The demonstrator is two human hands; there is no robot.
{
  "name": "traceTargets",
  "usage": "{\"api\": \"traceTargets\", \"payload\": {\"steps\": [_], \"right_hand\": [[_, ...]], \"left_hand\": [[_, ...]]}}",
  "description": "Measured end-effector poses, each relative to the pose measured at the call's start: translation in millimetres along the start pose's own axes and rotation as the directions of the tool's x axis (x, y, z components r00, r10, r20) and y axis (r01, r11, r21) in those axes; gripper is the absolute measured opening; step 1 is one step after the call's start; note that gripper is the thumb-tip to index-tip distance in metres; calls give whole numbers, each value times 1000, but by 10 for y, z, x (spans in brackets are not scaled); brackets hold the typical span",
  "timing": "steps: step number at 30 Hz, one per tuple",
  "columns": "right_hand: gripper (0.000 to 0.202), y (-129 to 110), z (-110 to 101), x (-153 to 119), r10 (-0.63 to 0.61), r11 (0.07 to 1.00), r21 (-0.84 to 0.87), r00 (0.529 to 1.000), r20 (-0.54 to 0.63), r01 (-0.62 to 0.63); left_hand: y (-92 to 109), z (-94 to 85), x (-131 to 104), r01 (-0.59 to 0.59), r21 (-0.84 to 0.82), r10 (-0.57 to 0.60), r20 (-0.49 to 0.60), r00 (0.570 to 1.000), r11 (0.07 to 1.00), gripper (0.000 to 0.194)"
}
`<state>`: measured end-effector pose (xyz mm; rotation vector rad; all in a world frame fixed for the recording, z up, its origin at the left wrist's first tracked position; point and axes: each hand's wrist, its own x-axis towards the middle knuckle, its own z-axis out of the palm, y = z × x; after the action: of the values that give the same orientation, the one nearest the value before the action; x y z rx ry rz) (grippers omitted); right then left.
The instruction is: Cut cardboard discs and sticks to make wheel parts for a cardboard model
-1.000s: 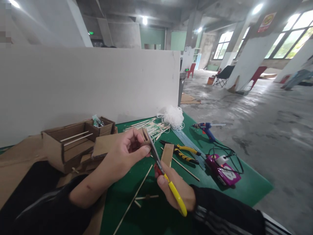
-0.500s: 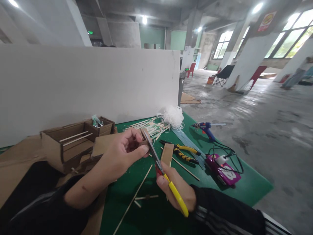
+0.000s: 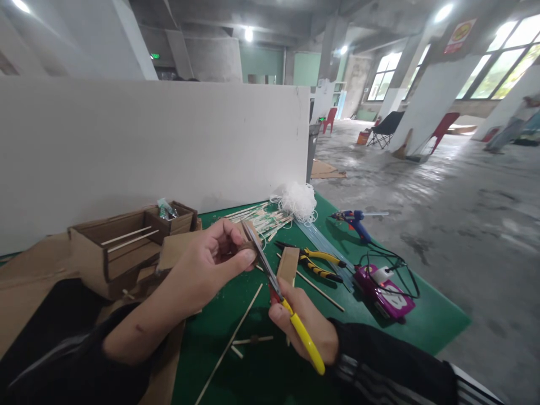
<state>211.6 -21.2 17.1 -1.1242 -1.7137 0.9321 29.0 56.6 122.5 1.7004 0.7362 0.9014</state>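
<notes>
My right hand [image 3: 304, 323] grips a pair of scissors [image 3: 300, 332] with yellow and red handles, the blades pointing up and to the left. Between thumb and fingers, my left hand [image 3: 213, 264] pinches a small brown piece of cardboard [image 3: 248, 246], partly hidden by the fingers. The scissor blades lie right at this piece; whether they cut into it I cannot tell. Just past the right hand lies a cardboard strip [image 3: 288, 264]. Below the hands, thin wooden sticks [image 3: 236, 332] rest on the green table [image 3: 219, 368], one carrying a small brown bit.
An open cardboard box [image 3: 90, 247] with two sticks across it stands at left. Behind are a stick pile [image 3: 257, 216] and white string [image 3: 297, 201]. At right lie pliers [image 3: 323, 264], a glue gun [image 3: 356, 222] and a purple power strip [image 3: 386, 295]. A white panel [image 3: 152, 140] rises behind.
Almost nothing differs. My left hand and forearm have shifted very slightly left; the scissors stay at the cardboard piece.
</notes>
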Motion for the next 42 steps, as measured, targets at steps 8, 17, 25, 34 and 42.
{"api": "traceTargets", "payload": {"steps": [8, 17, 25, 34, 42], "right_hand": [[50, -21, -4, 15, -64, 994, 90, 998, -26, 66], [47, -4, -9, 10, -2, 998, 69, 1000, 11, 1], [43, -64, -30, 9, -60, 998, 4, 998, 12, 60], [48, -46, -27, 25, -15, 1000, 22, 1000, 5, 15], [48, 2, -23, 25, 4, 999, 46, 1000, 12, -5]], "left_hand": [[-10, 29, -60, -73, 459, 11, 136, 991, 885, 37], [-14, -1, -57, -166, 572, 91, 158, 983, 803, 40], [40, 15, -29, -154, 568, 31, 221, 975, 809, 39], [28, -4, -43, -152, 580, 29, 216, 976, 800, 39], [72, -45, -33, -210, 598, 80, 236, 968, 774, 39]]}}
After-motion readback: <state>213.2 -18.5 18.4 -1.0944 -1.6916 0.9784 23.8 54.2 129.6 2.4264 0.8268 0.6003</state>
